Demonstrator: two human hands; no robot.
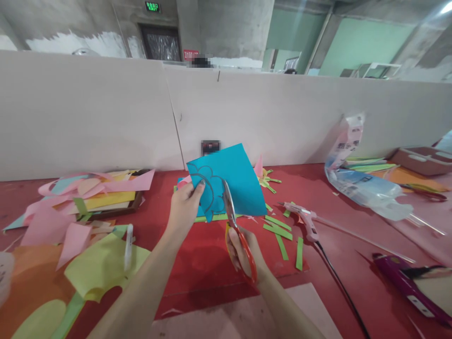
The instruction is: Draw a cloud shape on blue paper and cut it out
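Observation:
A sheet of blue paper with a drawn scalloped outline is held up over the table. Its left edge is pinched between the thumb and fingers of my left hand. My right hand grips a pair of scissors by red-and-yellow handles. The blades point away from me and meet the paper beside the outline, where a cut edge shows below. Behind the blue sheet, other paper pieces are partly hidden. Narrow green paper strips lie to the right of my hands.
A pink glue gun with a black cord lies at right, near a clear plastic bag. Further right is a purple device. Pink paper scraps and a white marker are at left. A white partition stands behind.

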